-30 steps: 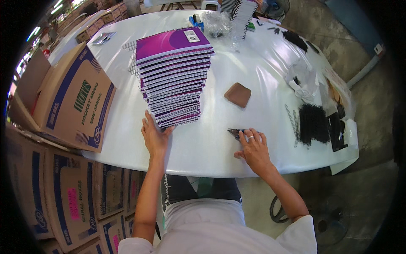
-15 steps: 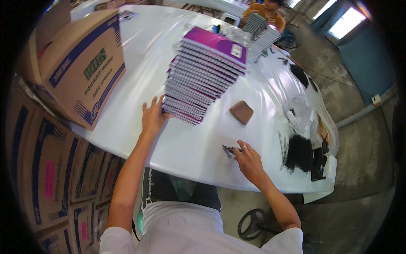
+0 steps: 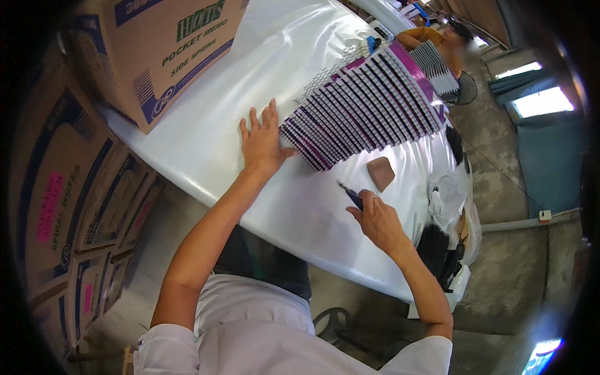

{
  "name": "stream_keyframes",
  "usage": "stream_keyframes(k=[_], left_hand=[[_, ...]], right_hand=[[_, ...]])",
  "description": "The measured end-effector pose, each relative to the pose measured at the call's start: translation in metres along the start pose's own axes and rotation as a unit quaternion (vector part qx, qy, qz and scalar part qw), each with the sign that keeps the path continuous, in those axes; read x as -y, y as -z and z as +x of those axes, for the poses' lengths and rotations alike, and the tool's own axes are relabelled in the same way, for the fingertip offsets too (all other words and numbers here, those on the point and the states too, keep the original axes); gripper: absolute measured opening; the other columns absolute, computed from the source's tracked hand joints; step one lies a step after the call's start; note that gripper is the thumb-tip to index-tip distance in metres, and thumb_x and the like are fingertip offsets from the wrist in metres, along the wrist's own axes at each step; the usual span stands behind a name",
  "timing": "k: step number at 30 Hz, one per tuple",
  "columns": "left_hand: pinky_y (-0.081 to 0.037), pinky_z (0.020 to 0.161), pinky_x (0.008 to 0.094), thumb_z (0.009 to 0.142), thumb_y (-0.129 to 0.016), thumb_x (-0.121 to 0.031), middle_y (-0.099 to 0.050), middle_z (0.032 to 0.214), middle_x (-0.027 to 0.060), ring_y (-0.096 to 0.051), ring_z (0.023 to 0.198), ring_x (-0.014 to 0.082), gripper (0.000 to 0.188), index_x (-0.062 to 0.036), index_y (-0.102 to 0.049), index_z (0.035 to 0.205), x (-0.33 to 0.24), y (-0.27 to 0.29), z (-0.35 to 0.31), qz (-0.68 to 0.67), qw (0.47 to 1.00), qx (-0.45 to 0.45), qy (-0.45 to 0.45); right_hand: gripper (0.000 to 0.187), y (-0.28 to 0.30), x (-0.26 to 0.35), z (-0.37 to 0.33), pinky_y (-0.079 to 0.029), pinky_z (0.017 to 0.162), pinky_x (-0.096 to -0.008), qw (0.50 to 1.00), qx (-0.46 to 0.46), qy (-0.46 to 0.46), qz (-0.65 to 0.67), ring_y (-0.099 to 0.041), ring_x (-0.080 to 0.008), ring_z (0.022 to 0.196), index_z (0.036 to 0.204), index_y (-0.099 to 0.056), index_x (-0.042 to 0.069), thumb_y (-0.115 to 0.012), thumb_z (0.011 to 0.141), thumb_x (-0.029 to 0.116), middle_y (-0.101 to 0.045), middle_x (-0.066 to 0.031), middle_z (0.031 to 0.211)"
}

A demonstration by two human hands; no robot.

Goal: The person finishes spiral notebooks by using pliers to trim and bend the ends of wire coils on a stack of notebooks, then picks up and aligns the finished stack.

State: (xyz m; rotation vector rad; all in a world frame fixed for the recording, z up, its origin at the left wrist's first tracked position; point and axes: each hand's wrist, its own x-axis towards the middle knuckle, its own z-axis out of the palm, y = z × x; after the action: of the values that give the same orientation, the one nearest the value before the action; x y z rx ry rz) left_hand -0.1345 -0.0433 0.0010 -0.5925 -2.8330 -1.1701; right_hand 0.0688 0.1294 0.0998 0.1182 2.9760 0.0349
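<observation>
A long leaning stack of spiral notebooks (image 3: 362, 107) with purple covers lies on the white-covered table, its wire-bound edges facing me. My left hand (image 3: 262, 142) is spread flat on the table at the stack's left end, with the thumb by the lowest notebooks. Right of it, my right hand (image 3: 381, 219) is closed around a small pair of dark pliers (image 3: 354, 199), tips pointing up and left. Just beyond that hand rests a brown, roughly square block (image 3: 380, 173).
A large cardboard box (image 3: 169, 56) stands on the table's left; more boxes (image 3: 56, 206) are stacked below. Black spiral coils (image 3: 431, 244) and a crumpled white plastic bag (image 3: 445, 194) lie on the right. A person in a yellow top (image 3: 412, 39) is at the far side, near more notebooks (image 3: 431, 65).
My view has turned, so the table and stack appear rotated. The notebooks now lean over further to the right. My left hand stays by their end; the pliers remain in my right hand.
</observation>
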Motion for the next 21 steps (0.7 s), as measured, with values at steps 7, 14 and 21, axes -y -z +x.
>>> stream_keyframes(k=[7,14,21], left_hand=[[-0.019,0.111,0.0616,0.073,-0.079,-0.035,-0.035,0.149,0.0177,-0.025,0.138,0.0486,0.104,-0.0046,-0.017,0.15,0.001,-0.014,-0.044,-0.096,0.992,-0.056,-0.063],[-0.017,0.112,0.0641,0.077,-0.067,-0.046,-0.049,0.141,0.0071,-0.031,0.139,0.0391,0.075,-0.0146,-0.044,0.141,-0.009,0.016,-0.085,-0.002,0.92,0.093,-0.382],[-0.02,0.112,0.0608,0.08,-0.062,-0.047,-0.058,0.132,-0.0091,-0.038,0.137,0.0278,0.047,-0.0229,-0.066,0.12,0.001,0.003,-0.089,-0.041,0.896,0.126,-0.424]], right_hand=[[0.026,0.007,0.037,0.028,-0.045,0.073,-0.0355,0.962,-0.123,0.136,-0.2,-0.057,-0.0265,0.089,0.097,-0.058,0.003,-0.067,0.083,0.022,-0.058,-0.0114,0.094],[0.016,-0.012,0.052,-0.004,-0.049,0.063,-0.0374,0.993,-0.092,0.064,0.039,-0.06,-0.0267,0.084,0.091,-0.059,0.003,-0.068,0.079,0.007,-0.054,-0.0097,0.088],[0.035,-0.013,0.031,-0.006,-0.047,0.084,-0.045,0.945,-0.005,0.081,0.318,-0.058,-0.0387,0.096,0.102,-0.052,-0.001,-0.072,0.083,0.02,-0.054,-0.0208,0.111]])
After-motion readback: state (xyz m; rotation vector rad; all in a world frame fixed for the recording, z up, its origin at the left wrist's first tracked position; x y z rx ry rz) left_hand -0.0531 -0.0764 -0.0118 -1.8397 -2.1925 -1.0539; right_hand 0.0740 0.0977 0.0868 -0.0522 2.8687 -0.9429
